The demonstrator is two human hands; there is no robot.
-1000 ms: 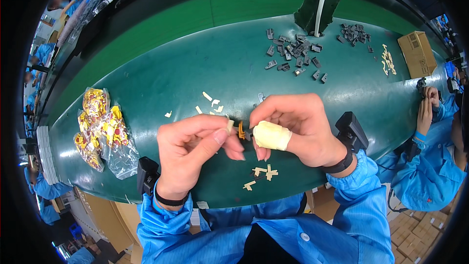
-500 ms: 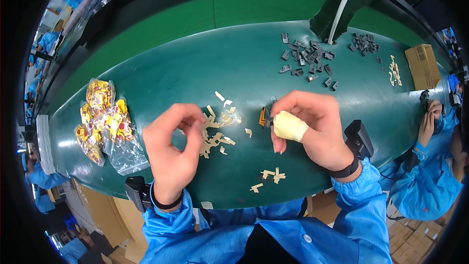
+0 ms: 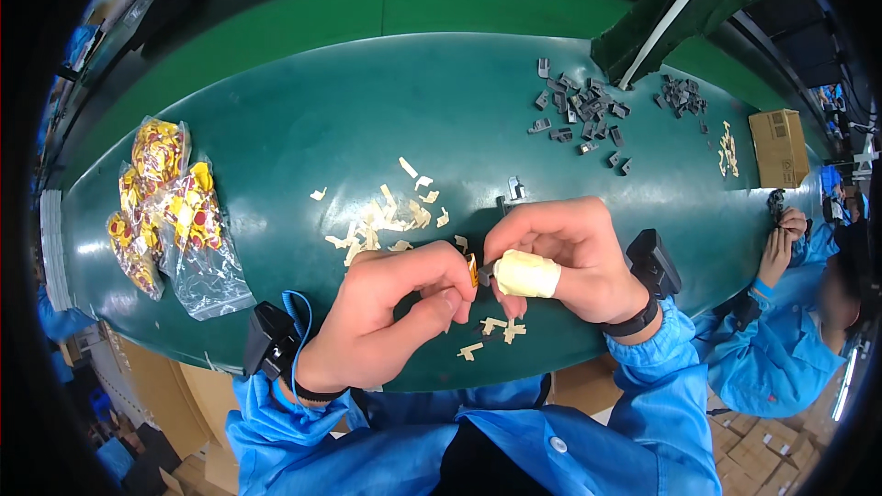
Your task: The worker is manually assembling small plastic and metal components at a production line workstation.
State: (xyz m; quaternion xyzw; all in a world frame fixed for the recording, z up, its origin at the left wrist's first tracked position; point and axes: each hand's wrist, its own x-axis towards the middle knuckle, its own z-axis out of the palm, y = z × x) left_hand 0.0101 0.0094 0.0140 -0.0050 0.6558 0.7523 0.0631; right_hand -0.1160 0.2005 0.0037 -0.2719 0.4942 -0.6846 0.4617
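My left hand (image 3: 390, 317) is closed, its thumb and index finger pinching near a small orange-and-black piece (image 3: 472, 270). Right beside it, my right hand (image 3: 574, 257) is closed round a small dark grey part (image 3: 487, 272), mostly hidden by the fingers. The two hands almost touch. Pale yellow tape (image 3: 528, 274) wraps the right thumb. Beyond the right hand a dark grey clip-like part (image 3: 515, 188) lies on the green table (image 3: 303, 119). Cream paper-like strips (image 3: 375, 222) lie scattered beyond the left hand, and a few more strips (image 3: 510, 331) are just below the fingertips.
Clear bags of yellow-and-red pieces (image 3: 188, 207) sit at the left. Several dark grey plastic parts (image 3: 588, 103) are heaped at the far right, beside a green post (image 3: 643, 46). A cardboard box (image 3: 779, 149) stands further right, near a co-worker's hands (image 3: 781, 241).
My left hand has moved right and nearer, meeting the right hand. The orange piece now shows between the fingertips of both hands. The view has shifted slightly.
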